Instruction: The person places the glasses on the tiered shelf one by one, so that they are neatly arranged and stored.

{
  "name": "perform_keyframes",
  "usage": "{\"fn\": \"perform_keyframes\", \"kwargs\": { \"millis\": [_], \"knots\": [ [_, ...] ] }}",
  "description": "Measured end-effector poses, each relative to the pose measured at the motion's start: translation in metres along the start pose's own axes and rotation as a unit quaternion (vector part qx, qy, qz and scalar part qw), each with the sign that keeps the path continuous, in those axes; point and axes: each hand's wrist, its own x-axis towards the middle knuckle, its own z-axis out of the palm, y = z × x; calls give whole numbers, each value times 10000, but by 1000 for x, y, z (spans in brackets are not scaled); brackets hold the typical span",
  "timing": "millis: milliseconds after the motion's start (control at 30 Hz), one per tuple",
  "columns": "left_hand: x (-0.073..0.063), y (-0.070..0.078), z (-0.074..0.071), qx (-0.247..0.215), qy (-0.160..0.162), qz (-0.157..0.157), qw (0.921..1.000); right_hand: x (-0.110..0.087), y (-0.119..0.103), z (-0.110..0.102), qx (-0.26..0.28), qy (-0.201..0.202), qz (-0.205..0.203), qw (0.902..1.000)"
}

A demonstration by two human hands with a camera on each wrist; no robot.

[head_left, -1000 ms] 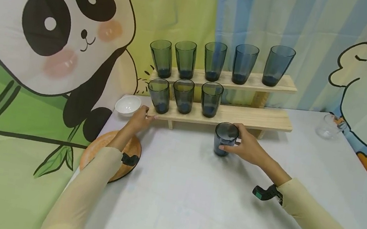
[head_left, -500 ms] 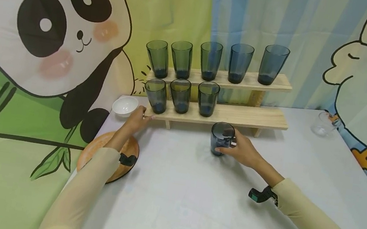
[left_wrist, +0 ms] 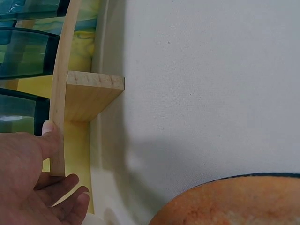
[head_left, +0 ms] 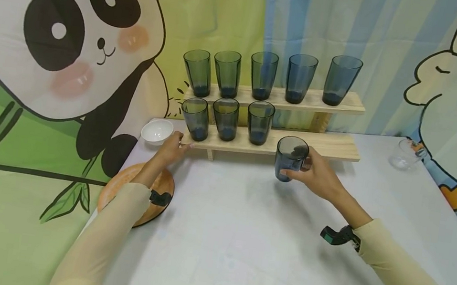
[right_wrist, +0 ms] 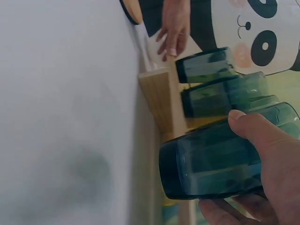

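My right hand grips a blue-grey tinted drinking glass, thumb on the near side and fingers behind it. The glass is upright, raised above the white table in front of the lower shelf; in the right wrist view its thick dark base shows. At the left end of the two-tier wooden shelf, my left hand holds the lower board, thumb on top and fingers below, as the left wrist view shows. Three similar glasses stand on the lower board's left part. Several more glasses line the upper board.
A white bowl sits beside my left hand. Below my left forearm lies a round orange-brown board with a dark rim. A clear glass vessel stands at the far right. Printed curtains hang behind the shelf.
My right hand has lifted the glass off the table and moved it slightly right and toward the lower shelf. The left hand keeps its place on the shelf end.
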Motion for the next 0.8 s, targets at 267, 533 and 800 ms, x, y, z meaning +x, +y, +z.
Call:
{"fn": "perform_keyframes", "kwargs": {
  "millis": [267, 533, 800],
  "knots": [
    [2, -1, 0, 16, 15, 44, 10000, 25, -18, -38, -384, 458, 373, 9975],
    [1, -1, 1, 94, -12, 13, 10000, 49, -16, -47, -636, 516, 829, 9932],
    [1, 1, 1, 68, 47, 34, 10000, 66, -4, -42, -566, 640, 723, 9937]
  ]
}}
